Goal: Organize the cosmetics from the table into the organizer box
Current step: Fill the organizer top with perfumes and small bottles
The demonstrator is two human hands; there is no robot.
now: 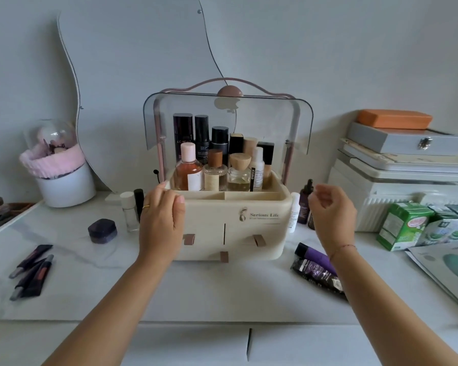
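The cream organizer box point(251, 225) sits in the middle of the white surface point(196, 291), and its clear lid point(278, 122) is lifted up. Many bottles point(214, 165) stand close together in the top of the box, tall dark ones at the back and small glass ones at the front. The left hand point(161, 215) rests on the left front corner of the box, with its fingers point(167, 194) loose and nearly straight, not wrapped round anything. The right hand point(331, 212) hangs in the air just beside the right side of the box; its fingers point(318, 191) are curled a little and hold nothing. More cosmetics lie on the surface outside the box. Just beside the box on the left stand a small white bottle point(128, 211) and a thin black tube point(138, 199), and a dark round jar point(102, 230) sits near them. Far to the left of the box lie some dark lip tubes point(32, 270). To the right of the box stands a dropper bottle point(306, 200), and two purple tubes point(315, 265) lie in front of it, partly under the right arm
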